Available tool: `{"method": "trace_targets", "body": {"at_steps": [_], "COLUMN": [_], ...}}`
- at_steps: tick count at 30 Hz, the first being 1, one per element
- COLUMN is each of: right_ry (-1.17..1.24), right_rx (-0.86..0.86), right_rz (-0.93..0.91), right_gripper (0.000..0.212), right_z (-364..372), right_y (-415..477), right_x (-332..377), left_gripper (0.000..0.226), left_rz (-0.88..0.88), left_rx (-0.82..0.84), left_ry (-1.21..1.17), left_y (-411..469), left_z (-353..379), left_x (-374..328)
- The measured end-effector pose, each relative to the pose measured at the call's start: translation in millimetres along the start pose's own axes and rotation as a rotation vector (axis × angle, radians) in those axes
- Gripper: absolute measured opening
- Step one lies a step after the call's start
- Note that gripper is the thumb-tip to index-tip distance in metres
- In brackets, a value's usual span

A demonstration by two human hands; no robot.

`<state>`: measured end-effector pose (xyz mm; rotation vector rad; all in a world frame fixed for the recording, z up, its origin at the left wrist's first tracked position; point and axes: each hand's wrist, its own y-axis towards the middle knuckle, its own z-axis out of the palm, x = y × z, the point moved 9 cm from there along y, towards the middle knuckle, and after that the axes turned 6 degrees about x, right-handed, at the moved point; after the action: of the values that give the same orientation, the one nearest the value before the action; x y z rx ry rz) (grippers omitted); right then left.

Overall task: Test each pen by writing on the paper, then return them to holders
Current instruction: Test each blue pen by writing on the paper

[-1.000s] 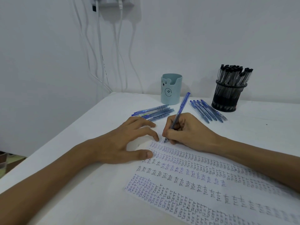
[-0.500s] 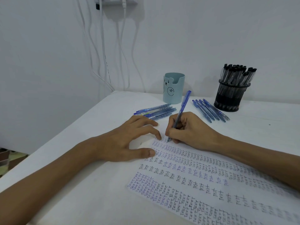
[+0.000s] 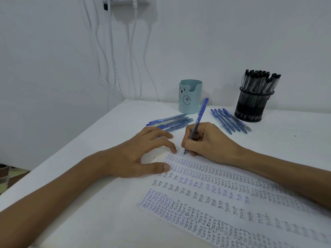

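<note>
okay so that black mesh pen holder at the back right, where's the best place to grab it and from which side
Wrap a hand around the black mesh holder's wall, below the rim, coming from its right side. The black pens fan out above the rim, blocking a top grip, and loose blue pens lie against its left front.

It looks like a plain study or office corner; a white worktop (image 3: pixel 111 203) stands against bare white walls (image 3: pixel 44 68); charger cables (image 3: pixel 111 51) hang from a wall socket (image 3: pixel 125 0); two pen holders (image 3: pixel 190 96) stand behind.
</note>
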<state>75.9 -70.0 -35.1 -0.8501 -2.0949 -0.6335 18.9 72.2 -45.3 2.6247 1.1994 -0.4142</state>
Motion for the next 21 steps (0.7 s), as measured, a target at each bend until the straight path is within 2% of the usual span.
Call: {"method": "trace_targets", "body": {"at_steps": [21], "right_ry": [-0.036], "right_rx": [-0.058], "right_rz": [0.050], "right_gripper": [0.010], "right_z": [-4.3], "right_y": [-0.2], "right_x": [-3.4], "left_gripper": [0.038], "left_rz": [-0.002], "left_rx": [0.005], "left_ry": [-0.009], "left_y": [-0.3], "left_z": [0.6], "left_x": [0.0]}}
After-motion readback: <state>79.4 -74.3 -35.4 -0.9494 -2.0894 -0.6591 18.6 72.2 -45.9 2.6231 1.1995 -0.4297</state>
